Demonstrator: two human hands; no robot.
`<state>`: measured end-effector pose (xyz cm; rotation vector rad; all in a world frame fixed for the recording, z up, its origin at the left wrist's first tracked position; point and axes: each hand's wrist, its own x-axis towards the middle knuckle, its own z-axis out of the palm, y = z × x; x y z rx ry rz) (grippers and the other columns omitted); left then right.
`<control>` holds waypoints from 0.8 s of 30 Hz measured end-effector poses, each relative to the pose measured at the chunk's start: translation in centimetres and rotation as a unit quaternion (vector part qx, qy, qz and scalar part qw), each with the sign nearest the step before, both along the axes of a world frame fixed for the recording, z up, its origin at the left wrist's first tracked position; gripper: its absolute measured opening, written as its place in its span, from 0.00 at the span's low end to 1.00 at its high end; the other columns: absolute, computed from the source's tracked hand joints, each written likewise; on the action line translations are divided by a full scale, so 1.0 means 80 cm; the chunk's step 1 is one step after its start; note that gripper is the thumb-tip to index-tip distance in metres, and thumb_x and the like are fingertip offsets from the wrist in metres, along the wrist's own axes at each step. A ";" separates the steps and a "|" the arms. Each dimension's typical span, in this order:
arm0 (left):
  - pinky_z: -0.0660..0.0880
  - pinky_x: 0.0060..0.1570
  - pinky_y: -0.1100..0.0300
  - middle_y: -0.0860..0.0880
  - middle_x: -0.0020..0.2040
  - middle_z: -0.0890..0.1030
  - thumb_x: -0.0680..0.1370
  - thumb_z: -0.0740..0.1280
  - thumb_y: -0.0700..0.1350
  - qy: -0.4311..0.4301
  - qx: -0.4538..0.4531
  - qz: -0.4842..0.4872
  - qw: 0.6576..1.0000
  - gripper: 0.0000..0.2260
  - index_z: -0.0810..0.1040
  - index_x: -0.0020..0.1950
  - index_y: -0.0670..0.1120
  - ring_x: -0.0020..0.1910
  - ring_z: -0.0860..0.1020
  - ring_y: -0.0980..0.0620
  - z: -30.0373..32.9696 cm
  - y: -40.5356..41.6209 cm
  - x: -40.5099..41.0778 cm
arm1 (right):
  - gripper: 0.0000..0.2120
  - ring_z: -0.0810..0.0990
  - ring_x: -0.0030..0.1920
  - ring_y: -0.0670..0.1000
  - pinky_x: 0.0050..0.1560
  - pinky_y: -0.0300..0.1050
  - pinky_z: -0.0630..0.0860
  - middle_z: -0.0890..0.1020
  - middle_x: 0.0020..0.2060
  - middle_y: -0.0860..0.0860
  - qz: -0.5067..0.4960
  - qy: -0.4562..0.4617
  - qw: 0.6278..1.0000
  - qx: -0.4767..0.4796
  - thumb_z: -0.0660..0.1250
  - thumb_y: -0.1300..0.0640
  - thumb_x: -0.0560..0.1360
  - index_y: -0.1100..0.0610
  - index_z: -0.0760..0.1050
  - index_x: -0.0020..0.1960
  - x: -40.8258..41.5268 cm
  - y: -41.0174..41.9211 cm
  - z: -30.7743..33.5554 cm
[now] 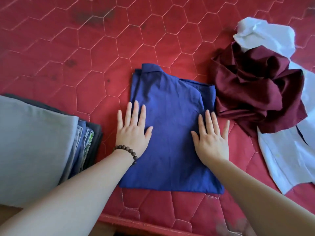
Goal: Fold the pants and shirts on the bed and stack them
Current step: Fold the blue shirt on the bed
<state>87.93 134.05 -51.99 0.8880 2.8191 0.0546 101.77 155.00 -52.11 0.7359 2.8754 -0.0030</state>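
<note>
Head view: blue shirt (170, 126) lying folded at frame centre on red mattress (85, 48), collar at top. Left hand (133, 132) and right hand (213, 138) pressing flat on its side edges, fingers straight, slightly spread, gripping nothing, likely smoothing folds so they hold. Stack (42, 142) waiting at lower left, near enough for transfer. Maroon garment (255, 92) and white shirt (281, 159) lying crumpled at right, unfolded, probably next.

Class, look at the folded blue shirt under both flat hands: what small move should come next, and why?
Probably lift the blue shirt onto the folded stack at the left. It already lies folded, both hands, left and right, merely press it flat, and the maroon garment and white shirt remain unfolded.
</note>
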 end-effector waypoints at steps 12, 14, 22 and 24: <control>0.54 0.75 0.46 0.49 0.79 0.56 0.79 0.52 0.60 -0.058 -0.010 -0.204 0.977 0.31 0.57 0.78 0.47 0.78 0.54 0.47 -0.003 -0.040 0.088 | 0.29 0.54 0.77 0.52 0.75 0.61 0.50 0.57 0.77 0.50 0.091 -0.004 0.993 -0.079 0.49 0.43 0.80 0.52 0.56 0.78 0.060 -0.086 -0.006; 0.52 0.76 0.47 0.50 0.78 0.56 0.79 0.50 0.58 -0.076 -0.005 -0.217 0.973 0.29 0.57 0.78 0.47 0.78 0.53 0.48 0.003 -0.047 0.083 | 0.29 0.55 0.77 0.51 0.75 0.61 0.49 0.58 0.77 0.50 0.092 -0.023 0.992 -0.079 0.48 0.42 0.80 0.52 0.56 0.78 0.072 -0.072 -0.002; 0.60 0.73 0.47 0.41 0.72 0.69 0.78 0.55 0.50 -0.014 0.065 -0.253 0.965 0.24 0.73 0.68 0.38 0.74 0.65 0.44 0.052 -0.086 0.049 | 0.31 0.56 0.77 0.53 0.75 0.59 0.54 0.60 0.76 0.54 0.196 0.025 0.977 -0.076 0.55 0.41 0.78 0.59 0.62 0.75 0.080 -0.033 0.050; 0.59 0.74 0.46 0.39 0.74 0.65 0.77 0.56 0.58 -0.041 0.023 -0.294 0.955 0.30 0.69 0.72 0.39 0.75 0.61 0.43 0.052 -0.103 0.063 | 0.34 0.56 0.77 0.54 0.75 0.59 0.56 0.60 0.76 0.54 0.238 -0.001 0.967 -0.094 0.58 0.39 0.77 0.59 0.62 0.75 0.093 -0.036 0.056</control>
